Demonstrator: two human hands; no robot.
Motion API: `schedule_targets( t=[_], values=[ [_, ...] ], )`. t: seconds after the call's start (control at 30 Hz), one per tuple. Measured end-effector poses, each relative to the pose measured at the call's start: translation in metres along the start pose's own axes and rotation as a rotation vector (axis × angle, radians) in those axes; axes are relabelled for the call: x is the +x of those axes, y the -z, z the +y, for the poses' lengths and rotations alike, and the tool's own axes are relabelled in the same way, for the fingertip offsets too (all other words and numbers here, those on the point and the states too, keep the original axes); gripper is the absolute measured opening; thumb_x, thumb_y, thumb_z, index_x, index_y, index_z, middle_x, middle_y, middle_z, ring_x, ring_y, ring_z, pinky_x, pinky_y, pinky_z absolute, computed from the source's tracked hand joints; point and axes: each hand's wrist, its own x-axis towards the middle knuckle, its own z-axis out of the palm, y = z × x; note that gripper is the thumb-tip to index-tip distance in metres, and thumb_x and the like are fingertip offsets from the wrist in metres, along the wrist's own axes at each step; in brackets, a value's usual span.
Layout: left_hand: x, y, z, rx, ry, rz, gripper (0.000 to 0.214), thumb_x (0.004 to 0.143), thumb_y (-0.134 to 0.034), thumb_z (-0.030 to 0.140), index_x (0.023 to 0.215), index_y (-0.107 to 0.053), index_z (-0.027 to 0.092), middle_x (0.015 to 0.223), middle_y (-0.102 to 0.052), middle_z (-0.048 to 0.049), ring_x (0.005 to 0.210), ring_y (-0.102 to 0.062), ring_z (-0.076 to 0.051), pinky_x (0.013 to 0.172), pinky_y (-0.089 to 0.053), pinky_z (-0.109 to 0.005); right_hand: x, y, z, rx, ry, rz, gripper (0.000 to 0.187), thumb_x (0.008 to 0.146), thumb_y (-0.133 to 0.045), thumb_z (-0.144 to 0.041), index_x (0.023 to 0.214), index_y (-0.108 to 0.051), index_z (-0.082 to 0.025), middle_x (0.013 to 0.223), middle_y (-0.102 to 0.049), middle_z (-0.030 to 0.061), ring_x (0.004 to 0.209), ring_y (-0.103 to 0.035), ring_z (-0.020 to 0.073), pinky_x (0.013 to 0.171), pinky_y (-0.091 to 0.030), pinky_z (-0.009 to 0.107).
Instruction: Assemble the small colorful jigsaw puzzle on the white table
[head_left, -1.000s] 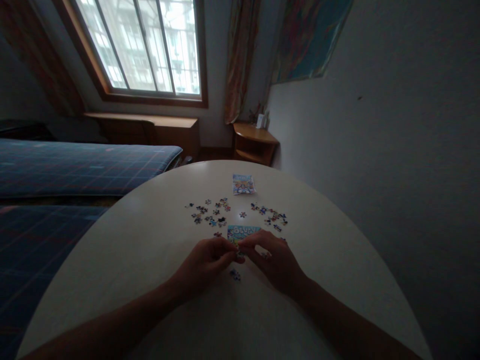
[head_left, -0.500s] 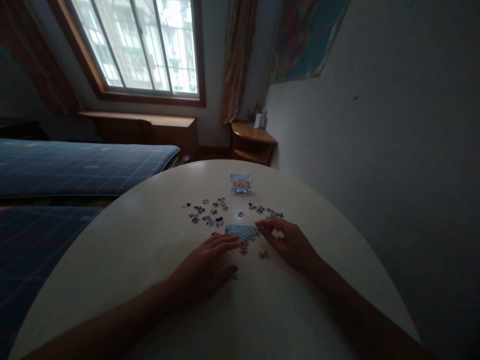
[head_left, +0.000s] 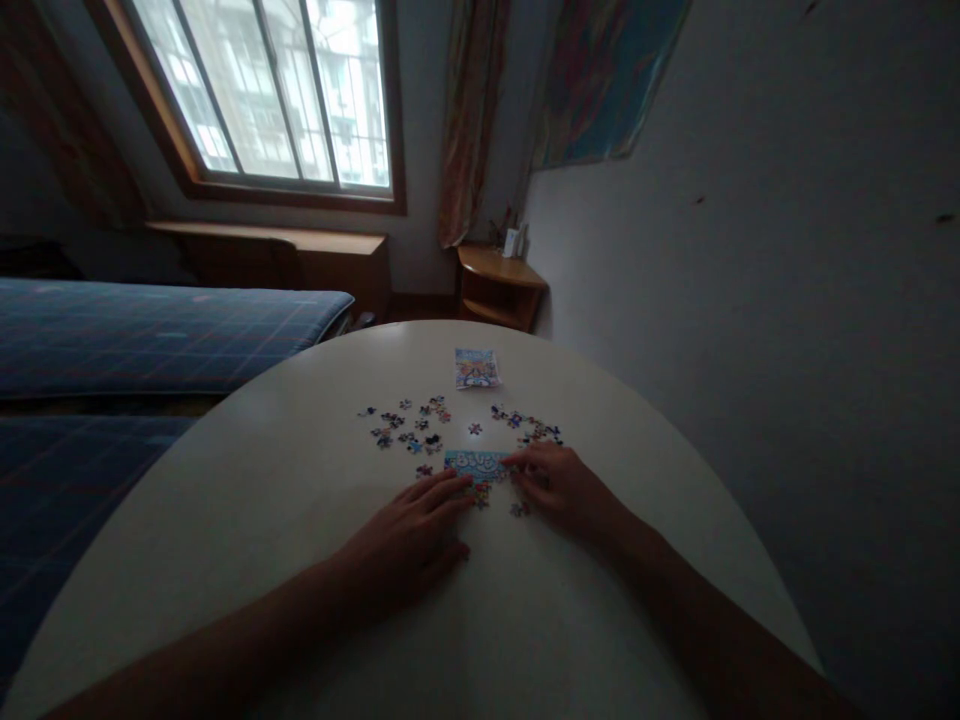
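A partly joined jigsaw puzzle [head_left: 472,460] with a light-blue top strip and pale lettering lies on the round white table. My left hand [head_left: 412,530] rests flat over its lower left part, fingers stretched out, with nothing held. At the puzzle's right edge, my right hand [head_left: 559,485] has its fingers bent and closed around a small jigsaw piece, mostly hidden by the fingertips. Just below the puzzle are some colourful pieces [head_left: 481,496], touching or close to it. Another loose piece [head_left: 519,509] lies under my right hand's fingers.
Loose jigsaw pieces [head_left: 394,421] are scattered to the left, with another group [head_left: 536,430] beyond my right hand. A single piece [head_left: 475,428] lies between them. Farther back is a printed picture packet [head_left: 476,368]. A plaid mattress [head_left: 165,340] stands left of the white table [head_left: 600,400].
My right hand's fingertips have come down and in against the puzzle's right edge. My left hand stays nearly in place, its thumb now covering a piece seen beside it before. The view has shifted slightly.
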Motion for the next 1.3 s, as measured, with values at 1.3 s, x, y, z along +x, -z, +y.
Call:
schedule_targets(
  t=[1.3],
  values=[
    [0.0005,0.002,0.0027,0.001,-0.009,-0.005,0.051,0.095,-0.055,0.027,0.144,-0.043,0.024,0.155,-0.041,-0.0064,0.146,-0.031,-0.027,0.119,-0.033,-0.049,0.0026,-0.0026,-0.0009,-0.104,-0.049,-0.007,0.013,0.086,-0.066,-0.019,0.098,-0.069,-0.02,0.101,-0.071,0.0075,0.097,-0.065,0.0228,0.089,-0.048,0.039]
  ],
)
